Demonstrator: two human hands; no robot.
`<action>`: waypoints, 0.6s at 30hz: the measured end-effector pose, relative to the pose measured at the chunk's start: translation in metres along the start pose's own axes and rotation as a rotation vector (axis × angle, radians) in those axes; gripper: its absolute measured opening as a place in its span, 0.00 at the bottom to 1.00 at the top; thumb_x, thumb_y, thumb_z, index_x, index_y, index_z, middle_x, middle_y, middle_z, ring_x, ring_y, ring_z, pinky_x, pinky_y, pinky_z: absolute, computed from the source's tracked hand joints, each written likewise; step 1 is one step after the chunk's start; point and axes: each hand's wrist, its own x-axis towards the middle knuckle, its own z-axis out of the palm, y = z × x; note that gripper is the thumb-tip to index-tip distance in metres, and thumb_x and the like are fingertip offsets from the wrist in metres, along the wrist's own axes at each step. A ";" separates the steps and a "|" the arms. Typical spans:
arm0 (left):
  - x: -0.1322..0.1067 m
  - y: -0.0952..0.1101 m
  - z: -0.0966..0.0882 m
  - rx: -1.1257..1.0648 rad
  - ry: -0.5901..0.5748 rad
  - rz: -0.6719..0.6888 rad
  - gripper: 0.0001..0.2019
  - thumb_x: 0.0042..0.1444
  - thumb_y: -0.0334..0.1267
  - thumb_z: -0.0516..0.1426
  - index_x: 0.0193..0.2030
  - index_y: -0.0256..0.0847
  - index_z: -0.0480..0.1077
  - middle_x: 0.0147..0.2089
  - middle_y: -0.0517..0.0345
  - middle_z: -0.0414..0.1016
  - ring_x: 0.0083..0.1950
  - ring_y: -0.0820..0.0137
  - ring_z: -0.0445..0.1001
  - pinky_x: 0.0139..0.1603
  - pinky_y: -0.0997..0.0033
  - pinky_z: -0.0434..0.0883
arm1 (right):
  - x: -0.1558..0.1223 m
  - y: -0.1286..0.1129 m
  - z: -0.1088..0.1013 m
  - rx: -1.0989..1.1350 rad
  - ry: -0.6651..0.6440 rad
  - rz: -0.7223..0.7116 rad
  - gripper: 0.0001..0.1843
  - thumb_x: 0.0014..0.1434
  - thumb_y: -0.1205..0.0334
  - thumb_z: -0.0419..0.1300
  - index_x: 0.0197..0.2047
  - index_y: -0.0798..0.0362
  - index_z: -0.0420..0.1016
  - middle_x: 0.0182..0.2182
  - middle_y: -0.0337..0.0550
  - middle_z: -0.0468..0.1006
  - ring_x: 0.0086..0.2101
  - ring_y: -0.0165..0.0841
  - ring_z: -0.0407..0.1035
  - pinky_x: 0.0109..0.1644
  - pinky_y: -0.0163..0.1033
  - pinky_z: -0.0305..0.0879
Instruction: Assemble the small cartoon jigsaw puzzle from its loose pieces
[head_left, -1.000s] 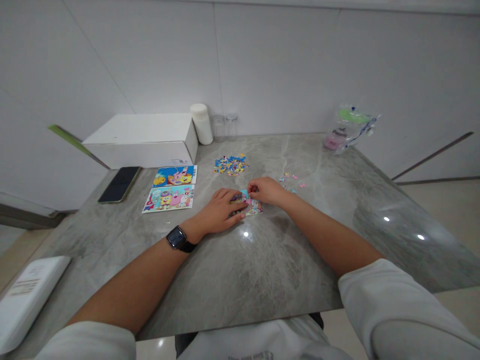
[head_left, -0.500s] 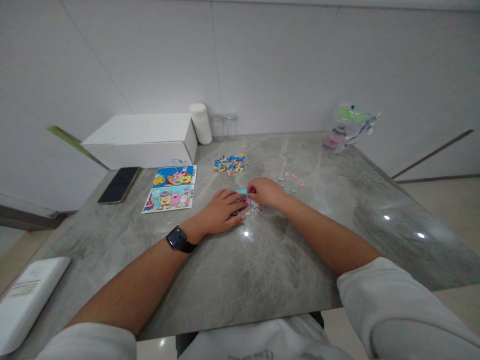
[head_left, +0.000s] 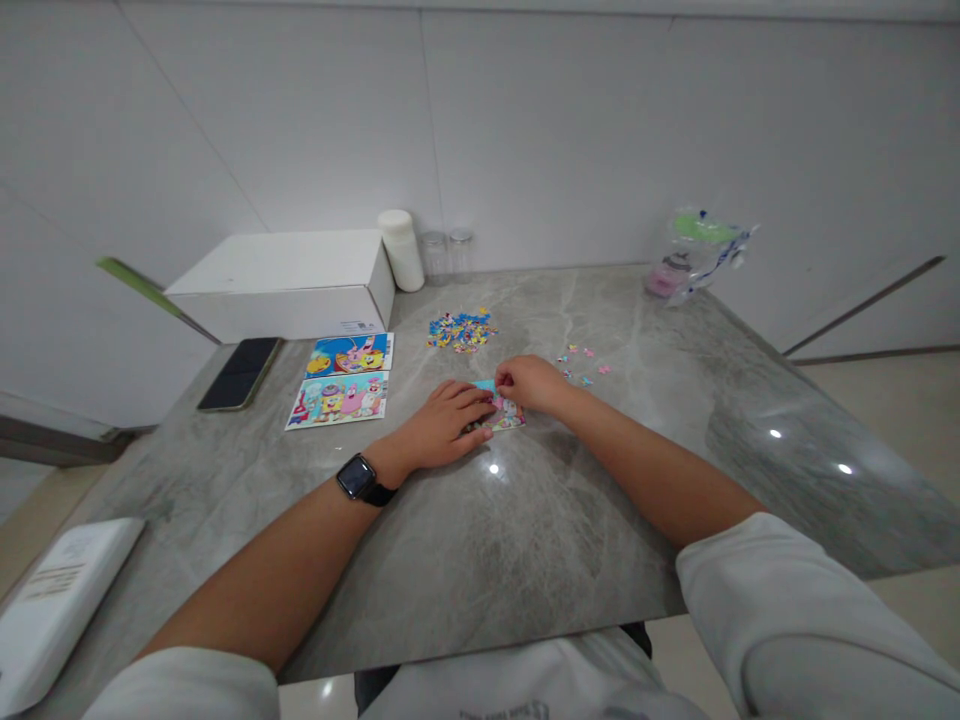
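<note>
Left hand (head_left: 444,427) spreads over the puzzle (head_left: 512,415), right hand (head_left: 531,383) pinches, hold unclear; bag (head_left: 691,280) contains something pink (head_left: 663,283)

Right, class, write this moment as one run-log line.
left hand: spread over puzzle | right hand: fingers curled at its far edge | right side: loose pieces | farther back: piece pile

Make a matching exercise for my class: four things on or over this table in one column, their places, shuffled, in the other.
Things
1. Phone
2. Left hand
3. Bottle
4. Pile of pieces

Places
A. Between the box and the jars
B. On the table beyond the puzzle, heaped loose
C. Spread over the puzzle's left part
D. Flat, left of the cards

Pairs: 1-D, 2-C, 3-A, 4-B
</note>
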 end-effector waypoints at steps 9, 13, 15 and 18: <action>-0.001 0.002 0.000 0.041 0.019 -0.003 0.25 0.74 0.54 0.50 0.69 0.46 0.73 0.67 0.42 0.70 0.68 0.52 0.68 0.75 0.42 0.60 | 0.000 0.002 0.001 0.026 0.028 -0.038 0.15 0.63 0.66 0.66 0.53 0.51 0.83 0.43 0.46 0.86 0.44 0.37 0.77 0.49 0.37 0.66; 0.000 0.003 -0.001 0.038 0.028 0.003 0.24 0.74 0.54 0.51 0.68 0.46 0.73 0.65 0.43 0.71 0.66 0.52 0.68 0.73 0.43 0.62 | 0.001 0.003 0.002 0.004 0.014 -0.066 0.14 0.64 0.66 0.65 0.52 0.51 0.83 0.44 0.46 0.85 0.46 0.37 0.76 0.50 0.37 0.65; 0.000 0.002 -0.001 0.039 0.024 0.006 0.24 0.74 0.54 0.51 0.68 0.45 0.73 0.64 0.43 0.71 0.65 0.53 0.68 0.71 0.45 0.64 | 0.002 0.004 0.003 0.000 0.016 -0.066 0.14 0.64 0.65 0.65 0.52 0.52 0.84 0.44 0.46 0.85 0.46 0.37 0.76 0.50 0.37 0.65; 0.000 0.001 -0.001 0.039 0.025 0.012 0.24 0.74 0.53 0.51 0.68 0.46 0.73 0.64 0.44 0.71 0.65 0.53 0.69 0.70 0.46 0.65 | 0.003 0.005 0.004 0.005 0.020 -0.067 0.14 0.64 0.65 0.65 0.52 0.52 0.84 0.44 0.46 0.85 0.45 0.37 0.76 0.49 0.37 0.65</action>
